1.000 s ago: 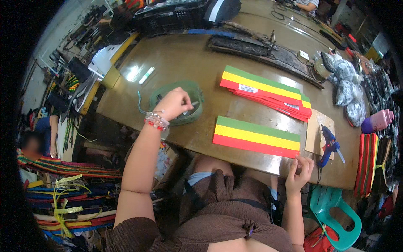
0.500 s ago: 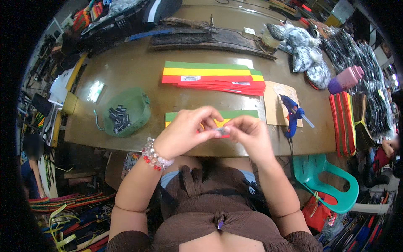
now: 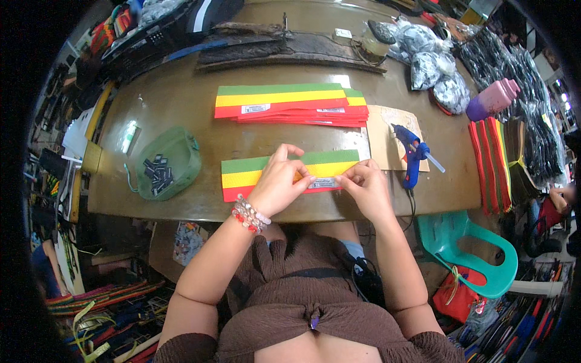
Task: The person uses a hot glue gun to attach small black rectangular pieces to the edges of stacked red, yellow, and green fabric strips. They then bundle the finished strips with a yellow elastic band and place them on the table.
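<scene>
A striped green, yellow and red fabric strip [image 3: 242, 179] lies flat near the table's front edge. On its red band, toward the right end, is a small silvery-grey printed label [image 3: 324, 182]. My left hand [image 3: 278, 186], with beaded bracelets at the wrist, rests over the strip, its thumb and forefinger at the label's left end. My right hand [image 3: 368, 186] pinches at the label's right end. The fingers partly cover both ends. Farther back, a pile of similar strips [image 3: 281, 100] is stacked, with labels showing on their red bands.
On the left stands a green translucent container [image 3: 187, 166] with several dark labels [image 3: 158, 174]. A blue glue gun [image 3: 413, 158] lies on a cardboard piece [image 3: 381, 139] at right. Beyond are a pink-purple bottle [image 3: 493, 98] and bundled strips [image 3: 484, 163]. A green chair [image 3: 439, 236] stands right.
Both hands have lowered the label from above the strip onto its red band and moved slightly apart. The view has shifted a little, showing more of the strip.
</scene>
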Available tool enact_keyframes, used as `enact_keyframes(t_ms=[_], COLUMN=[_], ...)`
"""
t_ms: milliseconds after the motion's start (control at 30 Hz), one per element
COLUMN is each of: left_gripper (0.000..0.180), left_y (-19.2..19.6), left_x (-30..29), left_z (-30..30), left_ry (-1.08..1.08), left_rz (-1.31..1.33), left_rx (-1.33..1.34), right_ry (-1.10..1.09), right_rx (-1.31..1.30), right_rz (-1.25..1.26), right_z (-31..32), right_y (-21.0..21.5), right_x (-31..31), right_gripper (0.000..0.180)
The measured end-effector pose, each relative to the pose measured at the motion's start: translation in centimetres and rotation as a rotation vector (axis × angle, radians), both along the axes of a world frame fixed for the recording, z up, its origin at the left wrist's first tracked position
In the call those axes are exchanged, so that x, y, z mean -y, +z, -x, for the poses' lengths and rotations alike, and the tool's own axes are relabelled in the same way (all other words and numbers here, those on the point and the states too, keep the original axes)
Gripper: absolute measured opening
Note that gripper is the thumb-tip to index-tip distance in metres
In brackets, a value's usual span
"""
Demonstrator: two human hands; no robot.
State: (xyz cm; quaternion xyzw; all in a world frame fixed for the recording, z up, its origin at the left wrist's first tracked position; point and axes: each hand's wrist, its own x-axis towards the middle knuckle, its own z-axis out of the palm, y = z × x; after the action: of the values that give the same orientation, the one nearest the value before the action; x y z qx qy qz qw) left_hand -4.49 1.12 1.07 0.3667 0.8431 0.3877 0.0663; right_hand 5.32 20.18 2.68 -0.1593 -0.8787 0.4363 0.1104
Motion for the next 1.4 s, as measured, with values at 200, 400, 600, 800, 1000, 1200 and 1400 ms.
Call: enact_keyframes(t_ms=[200, 400, 600, 800, 1000, 1200, 1400], left_gripper=[0.026, 0.023, 0.023, 0.038, 0.019, 0.015, 0.015], left_y=[0.3, 0.9, 0.4, -0.6, 3.0, 4.8, 2.2], left_x=[-0.3, -0.6, 0.3, 3.3, 11.4, 22.8, 21.4], left_z=[0.3, 0.3, -0.9, -2.4, 4.2, 10.0, 9.7], left_ry=[-0.007, -0.01, -0.18, -0.251, 0.135, 0.535, 0.564], left_rz=[0.133, 0.182, 0.21, 0.157, 0.146, 0.557, 0.803], left_rx=[0.014, -0.011, -0.501, -0.57, -0.561, -0.204, -0.385], right_ry=[0.033, 0.041, 0.102, 0.497, 0.459, 0.431, 0.439], right_rx=[0.015, 0.017, -0.047, 0.117, 0.161, 0.101, 0.086], right_rz=[-0.189, -0.261, -0.486, -0.675, -0.77, -0.813, -0.796], right_z=[0.6, 0.9, -0.6, -2.8, -3.5, -3.7, -3.5], right_y=[-0.6, -0.5, -1.2, -1.3, -1.5, -2.1, -2.1], right_x=[0.1, 0.5, 1.9, 4.2, 2.6, 2.9, 2.9], right_gripper=[0.022, 0.022, 0.045, 0.102, 0.1, 0.097, 0.097])
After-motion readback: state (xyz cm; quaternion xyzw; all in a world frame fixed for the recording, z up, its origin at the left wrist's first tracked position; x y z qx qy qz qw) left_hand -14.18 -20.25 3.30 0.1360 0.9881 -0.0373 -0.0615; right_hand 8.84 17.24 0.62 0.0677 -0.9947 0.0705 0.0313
